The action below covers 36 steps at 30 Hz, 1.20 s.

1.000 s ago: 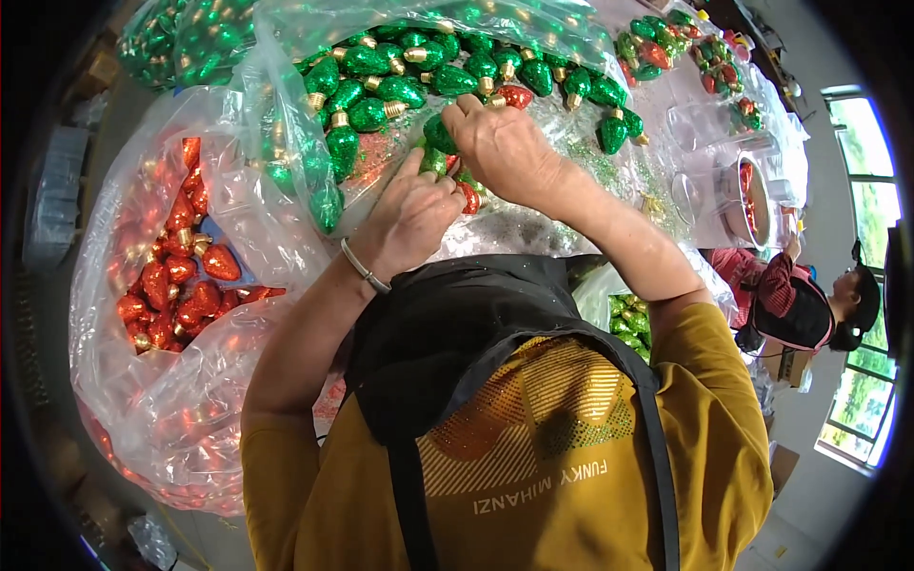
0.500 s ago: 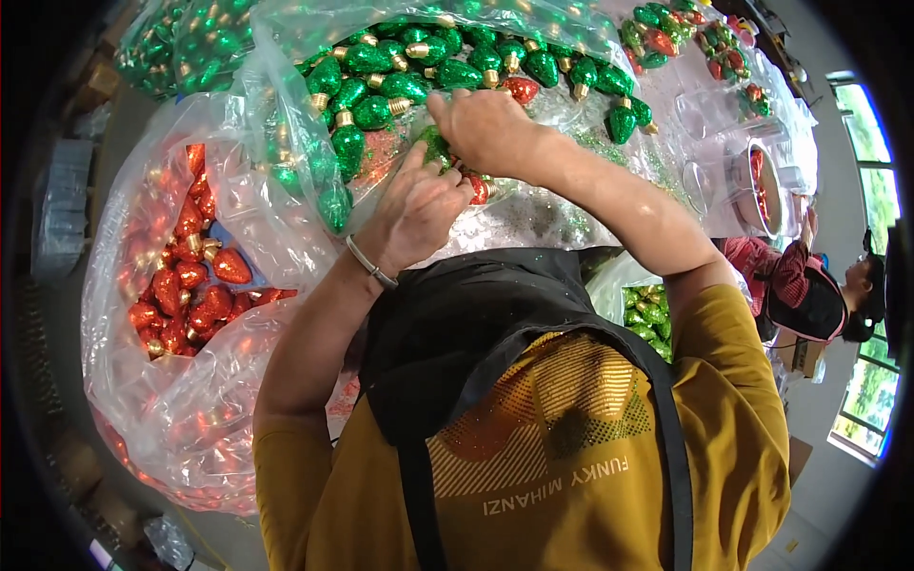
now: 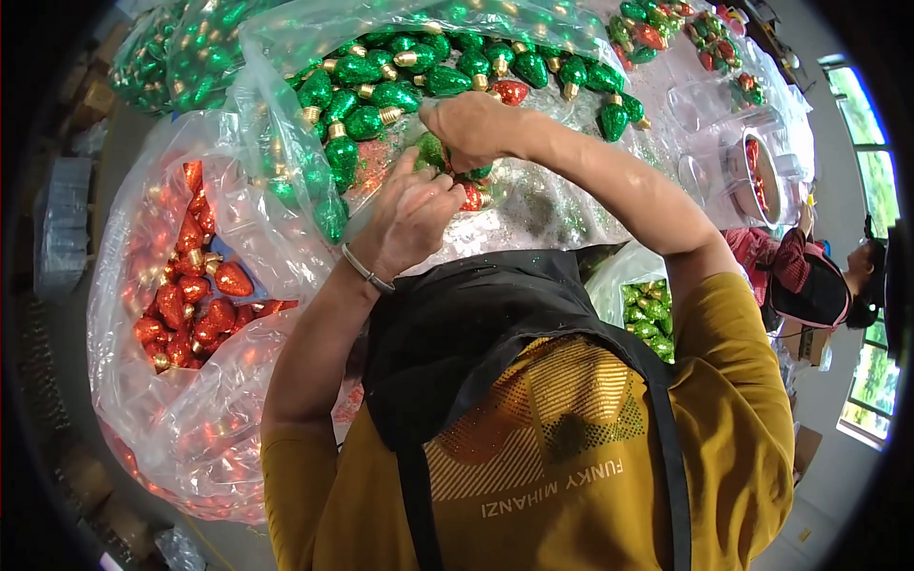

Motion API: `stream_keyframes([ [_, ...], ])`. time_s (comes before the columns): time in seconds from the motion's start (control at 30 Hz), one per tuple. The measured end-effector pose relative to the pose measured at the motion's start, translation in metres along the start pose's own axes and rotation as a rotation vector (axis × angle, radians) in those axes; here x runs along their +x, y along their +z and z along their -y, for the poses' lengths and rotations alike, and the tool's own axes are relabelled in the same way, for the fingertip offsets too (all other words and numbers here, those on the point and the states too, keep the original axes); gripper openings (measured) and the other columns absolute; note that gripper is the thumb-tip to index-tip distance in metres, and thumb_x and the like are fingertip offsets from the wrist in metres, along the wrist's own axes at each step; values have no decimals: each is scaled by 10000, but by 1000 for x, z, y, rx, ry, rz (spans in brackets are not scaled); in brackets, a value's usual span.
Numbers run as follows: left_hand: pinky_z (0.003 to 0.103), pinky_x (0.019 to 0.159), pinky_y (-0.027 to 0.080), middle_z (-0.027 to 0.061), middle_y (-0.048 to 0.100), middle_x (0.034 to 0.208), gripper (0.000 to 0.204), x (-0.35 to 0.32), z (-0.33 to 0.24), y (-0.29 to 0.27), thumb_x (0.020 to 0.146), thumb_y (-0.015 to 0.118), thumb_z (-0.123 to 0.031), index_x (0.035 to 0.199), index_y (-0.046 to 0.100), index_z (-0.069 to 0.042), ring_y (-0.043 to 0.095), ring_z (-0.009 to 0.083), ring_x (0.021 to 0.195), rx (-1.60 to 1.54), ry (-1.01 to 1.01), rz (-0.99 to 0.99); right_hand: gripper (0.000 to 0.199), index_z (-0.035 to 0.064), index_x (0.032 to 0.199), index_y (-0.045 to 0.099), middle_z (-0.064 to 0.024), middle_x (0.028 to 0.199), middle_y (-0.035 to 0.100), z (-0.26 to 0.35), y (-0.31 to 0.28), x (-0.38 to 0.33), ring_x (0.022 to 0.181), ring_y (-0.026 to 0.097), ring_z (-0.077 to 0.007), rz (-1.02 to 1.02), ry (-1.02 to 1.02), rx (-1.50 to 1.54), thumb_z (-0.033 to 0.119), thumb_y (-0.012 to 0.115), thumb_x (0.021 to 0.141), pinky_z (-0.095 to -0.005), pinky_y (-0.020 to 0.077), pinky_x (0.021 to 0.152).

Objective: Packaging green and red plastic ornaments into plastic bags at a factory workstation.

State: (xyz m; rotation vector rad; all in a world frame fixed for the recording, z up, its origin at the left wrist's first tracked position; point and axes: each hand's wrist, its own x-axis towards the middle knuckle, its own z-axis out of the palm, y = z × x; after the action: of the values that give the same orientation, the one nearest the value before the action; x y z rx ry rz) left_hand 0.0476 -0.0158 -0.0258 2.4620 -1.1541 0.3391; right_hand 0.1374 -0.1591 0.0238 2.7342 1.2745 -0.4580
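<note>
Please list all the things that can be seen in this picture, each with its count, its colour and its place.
green bulb ornaments: many, glittery green with gold caps, on the table ahead
red bulb ornaments: many, glittery red, in the clear bag at left
clear plastic bag: one large, transparent, left side
red ornament: one, red, between the two hands
small bag of green ornaments: one, right of the apron
clear tub: one, holds red pieces, far right
another person: one, dark and red clothing, right edge
apron: one, black
shirt: mustard yellow
left hand: wrist bracelet, at the red ornament
right hand: closed over ornaments

Bright window [image 3: 876, 381], grey floor [image 3: 838, 476]
</note>
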Motion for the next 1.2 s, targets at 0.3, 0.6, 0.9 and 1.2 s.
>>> stream_keyframes([
  [0.3, 467, 980, 369, 71, 618, 826, 192, -2, 1, 3, 733, 639, -100, 921, 643, -61, 602, 242, 859, 36, -12, 75, 190, -13, 838, 630, -127, 706, 647, 23, 10, -42, 646, 658, -266, -498, 43, -319, 143, 629, 729, -373, 517, 538],
  [0.6, 487, 948, 382, 80, 591, 780, 84, 13, -6, -1, 743, 582, -61, 826, 589, -64, 588, 256, 817, 46, 49, 70, 261, -11, 959, 585, -159, 843, 617, 1, 21, -2, 740, 650, -299, -149, 2, -33, 116, 619, 733, -402, 519, 585],
  [0.9, 401, 929, 416, 126, 613, 992, 364, 15, -3, -33, 783, 638, -125, 1131, 586, -34, 577, 307, 954, -249, -231, 115, 255, 32, 854, 604, -159, 845, 639, -30, -6, -97, 743, 628, -355, -862, 159, 456, 286, 598, 835, -447, 505, 656],
  [1.2, 402, 868, 444, 193, 596, 1010, 593, 39, 33, -5, 717, 734, -236, 1193, 500, 29, 557, 343, 1002, -57, -123, 414, 456, 102, 1145, 524, -196, 1060, 582, -137, 133, -8, 957, 594, -362, -666, 341, 133, 404, 625, 818, -427, 497, 810],
])
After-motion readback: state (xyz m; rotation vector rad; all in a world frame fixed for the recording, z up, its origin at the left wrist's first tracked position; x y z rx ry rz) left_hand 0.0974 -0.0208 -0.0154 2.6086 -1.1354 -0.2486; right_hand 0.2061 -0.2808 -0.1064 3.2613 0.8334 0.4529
